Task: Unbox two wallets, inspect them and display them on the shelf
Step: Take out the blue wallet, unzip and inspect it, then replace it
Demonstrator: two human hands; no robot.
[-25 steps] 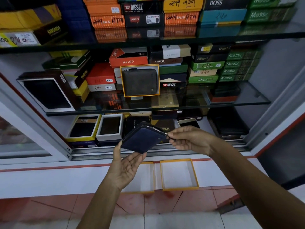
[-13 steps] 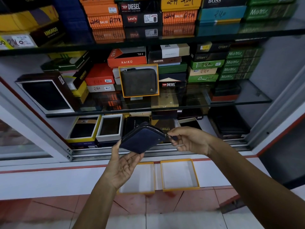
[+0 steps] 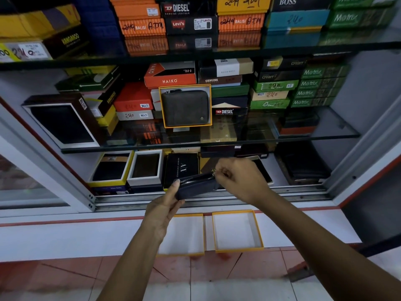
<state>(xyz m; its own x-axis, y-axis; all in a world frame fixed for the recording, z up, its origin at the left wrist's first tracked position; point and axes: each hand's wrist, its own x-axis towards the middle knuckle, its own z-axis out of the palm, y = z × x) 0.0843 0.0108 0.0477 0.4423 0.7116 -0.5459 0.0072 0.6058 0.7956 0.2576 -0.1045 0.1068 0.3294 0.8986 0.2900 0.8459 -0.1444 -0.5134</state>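
Observation:
A dark blue zip wallet (image 3: pixel 195 185) is held edge-up in front of the bottom shelf. My left hand (image 3: pixel 165 211) grips its lower left end, thumb on the zip edge. My right hand (image 3: pixel 238 179) pinches the zip pull at its right end. A grey-brown zip wallet (image 3: pixel 186 108) stands upright in an orange-rimmed box tray on the middle glass shelf (image 3: pixel 314 135). Two empty orange-rimmed white box halves, one on the left (image 3: pixel 184 235) and one on the right (image 3: pixel 237 231), lie on the white ledge below the cabinet.
Stacked wallet boxes fill the top and middle shelves. Open boxes with dark wallets (image 3: pixel 111 170) stand on the bottom shelf beside a black box (image 3: pixel 181 170). The sliding-door rail (image 3: pixel 282 192) runs under my hands. Red floor tiles (image 3: pixel 65 274) lie below the ledge.
The blue wallet has tipped from flat-facing to edge-up. My left hand has closed around its end and my right hand has moved left along the zip.

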